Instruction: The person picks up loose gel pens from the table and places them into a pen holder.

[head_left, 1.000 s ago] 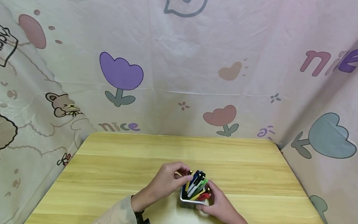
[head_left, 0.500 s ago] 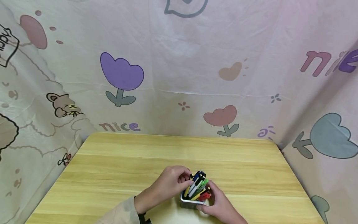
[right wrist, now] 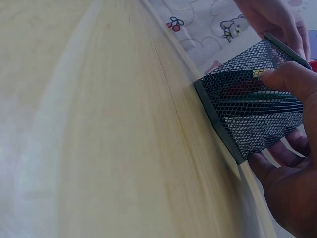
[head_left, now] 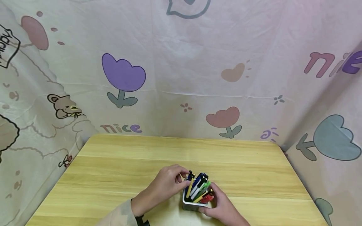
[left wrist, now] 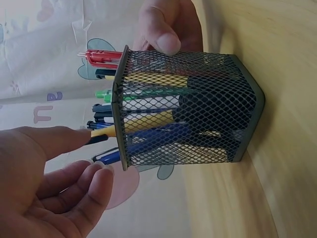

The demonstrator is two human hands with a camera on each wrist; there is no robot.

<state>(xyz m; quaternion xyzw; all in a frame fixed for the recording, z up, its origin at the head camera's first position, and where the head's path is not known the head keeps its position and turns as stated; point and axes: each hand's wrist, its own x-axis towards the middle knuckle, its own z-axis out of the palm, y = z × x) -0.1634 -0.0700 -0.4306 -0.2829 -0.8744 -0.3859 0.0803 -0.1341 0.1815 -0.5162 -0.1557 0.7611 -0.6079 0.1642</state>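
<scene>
A black mesh pen holder [left wrist: 183, 109] with a metal rim stands on the table, filled with several pens. My right hand [head_left: 222, 204] grips its right side, thumb at the front and fingers around the mesh, as the right wrist view also shows. At the left rim, my left hand [head_left: 167, 182] has its thumb by a yellow pen [left wrist: 104, 132] and its fingertips by the end of a blue pen [left wrist: 111, 157]. A gap shows between thumb and fingers. Red pens [left wrist: 103, 57] and a green pen [left wrist: 104, 94] stick out of the holder too.
The wooden table [head_left: 127, 160] extends behind and to both sides of the holder. Printed cloth [head_left: 175, 62] hangs along the back and sides. A dark band [head_left: 142, 221] sits on the left wrist, below a light sleeve [head_left: 118, 215].
The left hand dips slightly to the right, then draws back left from the pens. A dark pen end now shows beside the yellow pen. The right hand and holder stay put.
</scene>
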